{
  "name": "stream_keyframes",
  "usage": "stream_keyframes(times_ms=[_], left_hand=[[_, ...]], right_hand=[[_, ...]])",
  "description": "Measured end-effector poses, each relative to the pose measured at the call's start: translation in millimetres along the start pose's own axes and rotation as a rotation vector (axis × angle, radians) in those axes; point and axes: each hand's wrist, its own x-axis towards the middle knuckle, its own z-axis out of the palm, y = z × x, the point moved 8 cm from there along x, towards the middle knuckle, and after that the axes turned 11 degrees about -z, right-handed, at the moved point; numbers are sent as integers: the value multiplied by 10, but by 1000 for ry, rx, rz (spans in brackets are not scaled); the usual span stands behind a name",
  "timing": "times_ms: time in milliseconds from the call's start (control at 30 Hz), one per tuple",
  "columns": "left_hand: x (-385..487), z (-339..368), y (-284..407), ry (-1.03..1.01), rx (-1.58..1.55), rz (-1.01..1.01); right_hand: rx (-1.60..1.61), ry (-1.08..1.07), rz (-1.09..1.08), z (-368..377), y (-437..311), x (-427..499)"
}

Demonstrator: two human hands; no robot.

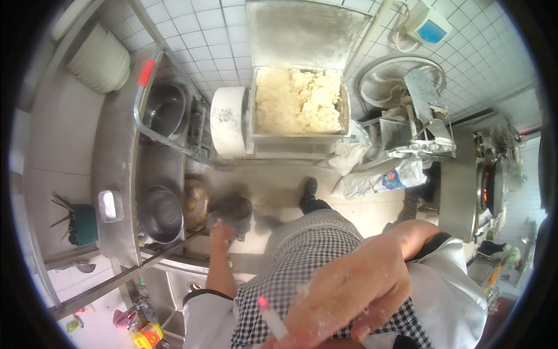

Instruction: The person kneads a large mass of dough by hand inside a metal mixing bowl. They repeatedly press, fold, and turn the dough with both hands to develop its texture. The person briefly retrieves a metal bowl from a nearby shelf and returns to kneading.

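Observation:
Close to the camera, my right hand (353,292) is raised in front of my checked apron (314,244), with pale floury bits on its skin. It holds a white stick with a glowing pinkish-red tip, which looks like a lit cigarette (272,318). Lower down, my left hand (222,233) reaches to the near side of a dark bucket (235,209). Something greyish and blurred is at its fingers, and I cannot tell whether it grips it. Ahead stands a dough mixer (301,139) with its lid raised, holding crumbly pale dough and flour (301,100).
Metal bowls (160,214) sit on the steel shelf unit (115,161) at left, near stacked plates (100,59). At right are a flour-dusted machine (416,131) with a large wheel (403,80), a printed sack (379,179) on the floor, and a stove (490,189) glowing red.

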Motion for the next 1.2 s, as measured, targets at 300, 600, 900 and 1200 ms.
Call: stream_keyframes(times_ms=[300, 600, 900, 1200], left_hand=[[-354, 798, 99, 161, 190, -44], [-837, 2867, 1133, 317, 612, 294], [-837, 4652, 1583, 386, 1300, 909], [-336, 4914, 1913, 157, 1433, 1125]], right_hand=[[221, -80, -139, -512, -1086, -21], [-1101, 816, 557, -3283, -2624, -1434], [-750, 1618, -455, -5012, -4926, -2252], [-303, 913, -434, -4850, -4806, -1881]])
